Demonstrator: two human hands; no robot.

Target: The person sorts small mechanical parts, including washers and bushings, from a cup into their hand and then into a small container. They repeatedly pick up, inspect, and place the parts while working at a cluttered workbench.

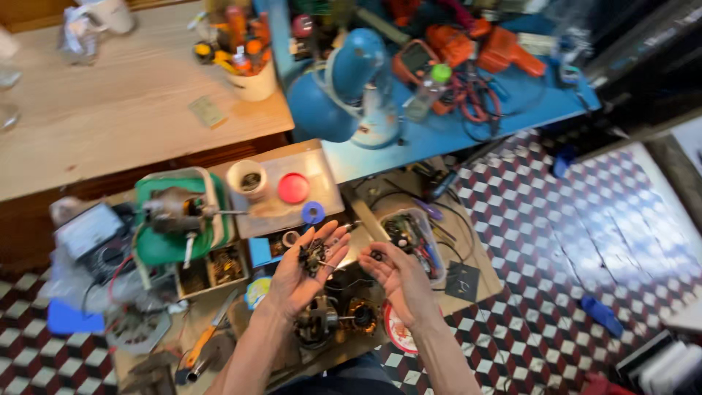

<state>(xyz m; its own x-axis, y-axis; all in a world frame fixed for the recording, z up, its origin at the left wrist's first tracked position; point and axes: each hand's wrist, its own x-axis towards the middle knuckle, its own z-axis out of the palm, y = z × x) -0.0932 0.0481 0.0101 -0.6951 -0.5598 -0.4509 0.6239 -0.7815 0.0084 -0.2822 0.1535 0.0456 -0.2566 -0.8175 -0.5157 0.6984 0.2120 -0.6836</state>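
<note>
Two bare hands are showing over a cluttered low work board (468, 252), both turned palm up and lying apart from each other. The left hand (306, 269) is cupping one small dark tangle of metal parts and wire (314, 256) on its open palm, fingers spread and pointing toward one o'clock; its fingers are not closing round the piece, which is simply lying there. The tangle is too small and blurred to tell which way its long axis is running. The right hand (398, 276) is lying open too, fingers pointing toward eleven o'clock, with one tiny dark bit (377, 255) sitting near its fingertips; I cannot tell whether it is being pinched. Both forearms are coming up from six o'clock and spreading slightly.

Below the hands, at six o'clock, one dark motor core with copper windings (319, 322) is lying on the board. At ten o'clock of the left hand, one white round cup (247, 181), one red round lid (293, 188) and one small blue ring (313, 213) are sitting in a row on a pale tray. One clear plastic tub of parts (413, 238) is standing at one o'clock of the right hand. At twelve o'clock, one blue domed lamp (347, 84) is resting on a blue table (526, 99)
</note>
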